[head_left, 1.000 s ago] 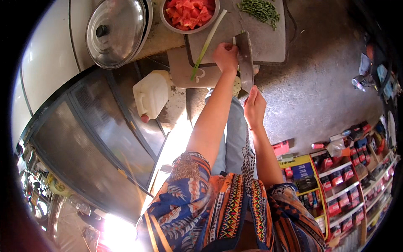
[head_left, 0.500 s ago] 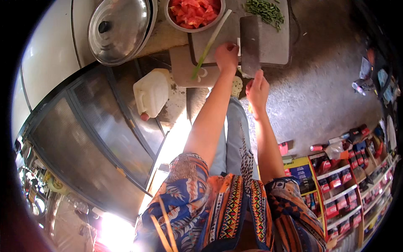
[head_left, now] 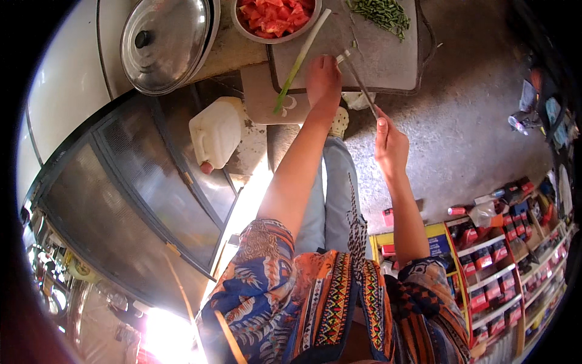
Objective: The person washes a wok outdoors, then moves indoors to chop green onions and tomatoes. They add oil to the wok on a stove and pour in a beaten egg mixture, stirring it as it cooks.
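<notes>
Pale slim stalk (head_left: 344,56), over the near part of the flat grey cutting board (head_left: 391,68), pinched in bunched fingers of the left hand (head_left: 324,82); thin knife (head_left: 363,86) alongside, right hand (head_left: 391,144) closed round its grip. Hazard: rolling stalk or slipping blade could nick those close fingertips. Board's left side: long smooth green-white stalk (head_left: 302,54), then round metal bowl (head_left: 267,40), red chunks (head_left: 276,18).

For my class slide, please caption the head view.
Left hand holds a stalk over a cutting board; right hand, a knife.

Around a grey rectangular cutting board (head_left: 394,67)
On it, chopped green stems (head_left: 383,16) lie right of a long green-white stalk (head_left: 305,50); left of that, a round metal bowl (head_left: 276,40), then a round silver lid (head_left: 167,48).
</notes>
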A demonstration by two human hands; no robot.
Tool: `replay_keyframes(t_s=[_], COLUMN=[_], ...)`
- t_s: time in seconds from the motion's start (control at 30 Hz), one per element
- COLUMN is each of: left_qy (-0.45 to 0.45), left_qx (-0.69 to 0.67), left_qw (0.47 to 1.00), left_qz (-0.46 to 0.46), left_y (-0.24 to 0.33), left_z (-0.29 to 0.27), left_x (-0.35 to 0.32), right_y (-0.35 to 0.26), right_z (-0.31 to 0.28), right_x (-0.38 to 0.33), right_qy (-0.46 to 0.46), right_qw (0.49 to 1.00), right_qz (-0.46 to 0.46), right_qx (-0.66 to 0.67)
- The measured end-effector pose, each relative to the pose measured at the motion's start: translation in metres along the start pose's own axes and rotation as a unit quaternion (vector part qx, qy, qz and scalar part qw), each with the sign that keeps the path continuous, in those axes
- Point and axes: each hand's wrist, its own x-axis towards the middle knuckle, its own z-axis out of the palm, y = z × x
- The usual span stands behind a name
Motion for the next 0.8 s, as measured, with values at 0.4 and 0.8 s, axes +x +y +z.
replay_keyframes(t_s=[0.4,0.8], left_qy=[-0.031,-0.033], left_qx=[-0.044,-0.034], left_qw=[0.998,0.991], left_qz=[0.022,0.123], left_y=[-0.011,-0.01], left_z=[0.002,0.012], left_x=[0.002,-0.002], right_y=[-0.015,0.004], right_z=[0.028,0.004], right_x=[0.02,0.018], right_qy=[-0.003,0.019], right_qw=[0.991,0.997], right_qz=[-0.007,0.048], right_qx=[-0.134,0.05])
